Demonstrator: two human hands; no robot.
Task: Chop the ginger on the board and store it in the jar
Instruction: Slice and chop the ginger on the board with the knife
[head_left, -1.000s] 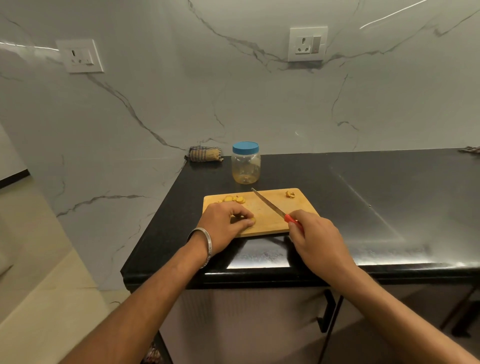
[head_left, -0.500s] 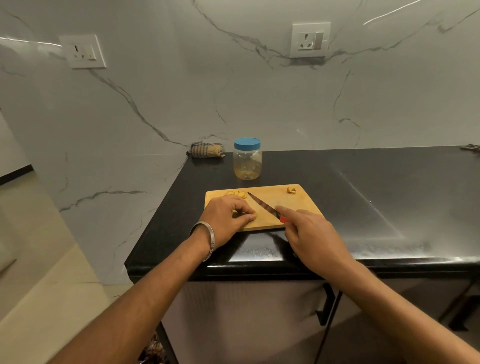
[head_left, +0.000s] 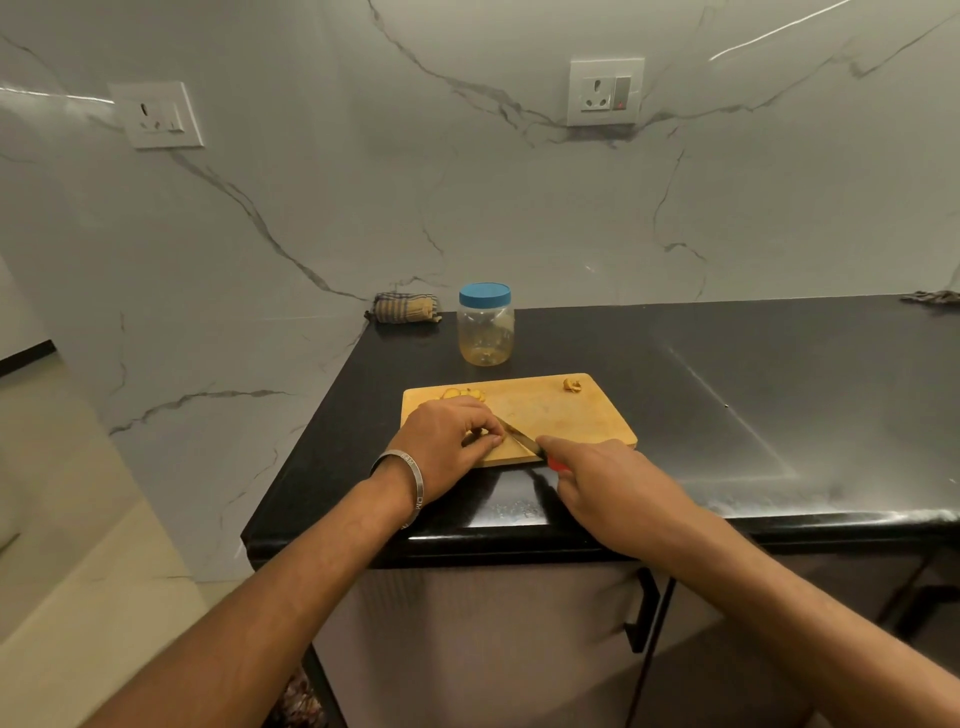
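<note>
My left hand (head_left: 449, 441) sits on the wooden board (head_left: 582, 421), at its near left corner. Its fingers are curled down and pinch a small piece of ginger (head_left: 484, 432) against the board; I can only see a tiny yellow bit of it between my fingers. My right hand (head_left: 618, 486) is at the near edge of the board, just right of my left hand. It grips the knife (head_left: 522, 439) by its red handle, and my pointing finger lies straight along the top of the blade. The blade slants across the board and its tip is right beside my left fingers, at the ginger. Some cut ginger slices (head_left: 462, 393) lie at the far left of the board, just past my left hand. One more small ginger lump (head_left: 572, 384) lies at the far right corner of the board. The jar (head_left: 485, 332) stands on the black counter (head_left: 727, 374) just behind the board, with its blue lid (head_left: 484, 294) on. A folded cloth (head_left: 405, 307) lies behind the board too, left of the jar, by the wall.
</note>
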